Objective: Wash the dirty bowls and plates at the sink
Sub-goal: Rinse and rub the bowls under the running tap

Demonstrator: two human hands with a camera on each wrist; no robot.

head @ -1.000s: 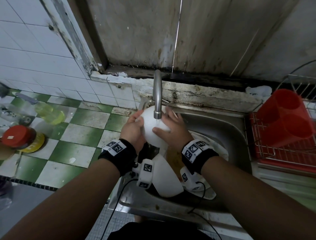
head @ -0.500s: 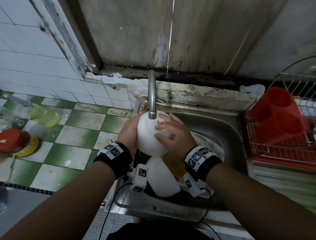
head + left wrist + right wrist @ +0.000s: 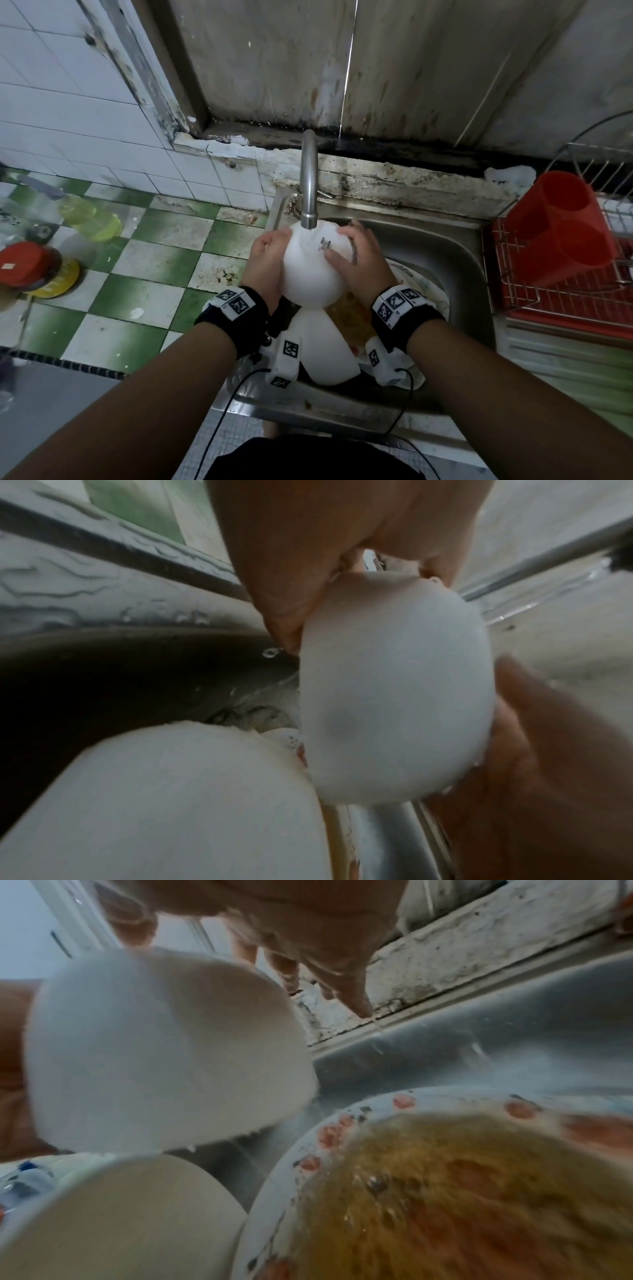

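A white bowl [image 3: 313, 274] is held bottom-up under the running faucet [image 3: 308, 181], and water hits its base. My left hand [image 3: 265, 253] grips its left side, thumb against the wall [image 3: 291, 631]. My right hand [image 3: 356, 260] wraps the right side, thumb on the base and fingers [image 3: 352, 999] dripping past the far edge. The bowl [image 3: 394, 685] [image 3: 164, 1047] hangs above a second white bowl [image 3: 325, 349] [image 3: 171, 804] [image 3: 120, 1218] lying in the sink [image 3: 438, 260]. Beside that bowl lies a patterned plate [image 3: 352, 315] [image 3: 445, 1191] holding greasy yellow water.
A red dish rack [image 3: 561, 298] with a red cup holder [image 3: 561, 233] stands right of the sink. On the green-checked counter [image 3: 137, 294] at left are a yellow-green bottle [image 3: 89, 219] and a red-lidded jar [image 3: 27, 263]. The wall ledge runs close behind the faucet.
The bowl has stayed under the faucet. My right hand has slid up along its side, and the thumb now lies nearer the base. The left hand keeps its grip.
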